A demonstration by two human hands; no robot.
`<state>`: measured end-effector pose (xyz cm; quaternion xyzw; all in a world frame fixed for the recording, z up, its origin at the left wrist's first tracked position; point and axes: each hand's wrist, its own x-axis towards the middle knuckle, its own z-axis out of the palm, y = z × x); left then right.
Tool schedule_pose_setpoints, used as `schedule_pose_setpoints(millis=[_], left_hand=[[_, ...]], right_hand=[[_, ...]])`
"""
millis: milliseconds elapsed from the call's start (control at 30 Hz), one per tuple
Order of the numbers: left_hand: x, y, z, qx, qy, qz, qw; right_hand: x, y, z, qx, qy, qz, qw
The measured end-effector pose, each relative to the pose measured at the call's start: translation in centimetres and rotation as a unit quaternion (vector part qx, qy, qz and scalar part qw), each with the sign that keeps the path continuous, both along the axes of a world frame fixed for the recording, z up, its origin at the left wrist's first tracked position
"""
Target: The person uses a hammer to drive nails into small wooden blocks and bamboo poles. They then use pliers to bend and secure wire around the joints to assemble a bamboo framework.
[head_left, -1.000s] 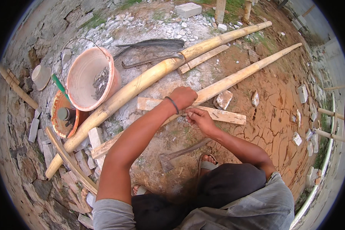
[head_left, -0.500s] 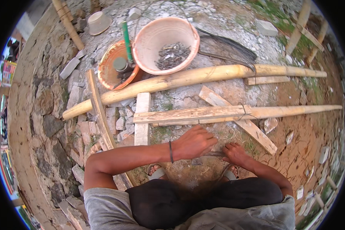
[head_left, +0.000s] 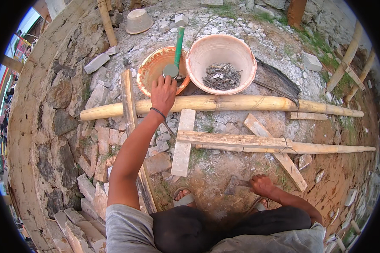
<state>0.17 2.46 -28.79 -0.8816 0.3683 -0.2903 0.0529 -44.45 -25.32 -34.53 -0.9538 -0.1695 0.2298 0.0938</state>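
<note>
Head view: my left hand (head_left: 163,93) stretched over bamboo pole (head_left: 240,102) to orange bucket (head_left: 150,71), fingers at grey round thing (head_left: 170,70) beside green stick (head_left: 179,46); cannot tell whether they grip it. Right hand (head_left: 262,184) looks closed around handle of hatchet (head_left: 231,186), metal head on ground (head_left: 211,204) between my sandals (head_left: 184,200). Risks, as I judge: hatchet edge could catch sandal if I drag it unwatched; bucket could tip if I press rim.

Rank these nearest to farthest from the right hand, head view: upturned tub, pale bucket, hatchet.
From the right hand:
1. Hatchet, immediately to its left.
2. Pale bucket, ahead and slightly left.
3. Upturned tub, farther ahead and left.
</note>
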Motion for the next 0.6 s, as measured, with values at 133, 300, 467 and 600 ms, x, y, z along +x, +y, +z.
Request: schedule_pose_setpoints(millis=[133, 300, 467, 600], left_hand=[[0.7, -0.8, 0.8, -0.008, 0.041, -0.021, 0.999], [-0.6, -0.4, 8.2, -0.139, 0.043, -0.069, 0.987], [-3.6, 0.8, 18.4, -0.19, 0.006, -0.049, 0.981], [-6.9, 0.7, 23.2, -0.366, 0.116, -0.051, 0.922]], right_hand=[[0.2, 0.5, 0.7, 0.019, -0.033, -0.007, 0.999], [1.0, 0.7, 3.0, 0.049, -0.051, -0.026, 0.997], [3.9, -0.3, 7.4, 0.111, -0.078, -0.077, 0.988], [7.0, -0.3, 11.5, 0.218, -0.085, -0.13, 0.963]])
